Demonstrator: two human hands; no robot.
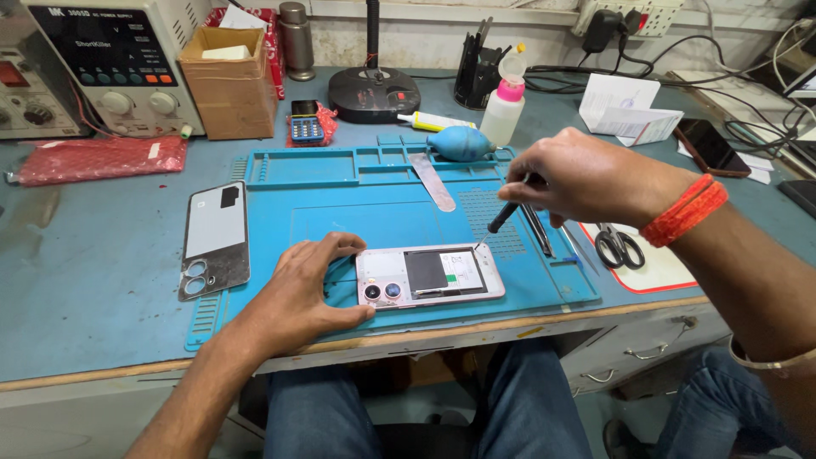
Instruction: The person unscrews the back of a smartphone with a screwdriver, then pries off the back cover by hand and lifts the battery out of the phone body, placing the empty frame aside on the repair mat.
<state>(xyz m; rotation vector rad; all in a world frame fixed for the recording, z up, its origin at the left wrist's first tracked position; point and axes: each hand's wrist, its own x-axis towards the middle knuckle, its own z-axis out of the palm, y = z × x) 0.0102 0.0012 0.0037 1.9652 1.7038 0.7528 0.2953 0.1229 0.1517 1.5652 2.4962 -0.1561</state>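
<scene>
**Screwdriver tip met the opened phone**

There it was: the left hand [302, 285] lay flat on the blue work mat [340, 212], fingers spread narrow and thumb hooked round the camera end of the opened phone [429, 276], pinning it down. The phone lay face down between the two hands, close to the near edge of the tabletop [93, 280], its back off and its insides showing.

The right hand [578, 174] hovered above and beyond the phone's far end, fingers curled tight round a dark screwdriver [501, 217]. The tool slanted down, and its tip touched the phone's upper corner nearest that hand.

Off past the left hand, the removed back cover [214, 242] lay on the mat's edge, well apart from the phone. Just beyond the right hand sat a blue air blower [459, 143] and a plastic bottle with a pink cap [503, 106]. Under the right wrist, scissors [619, 246] lay on a white pad.
</scene>
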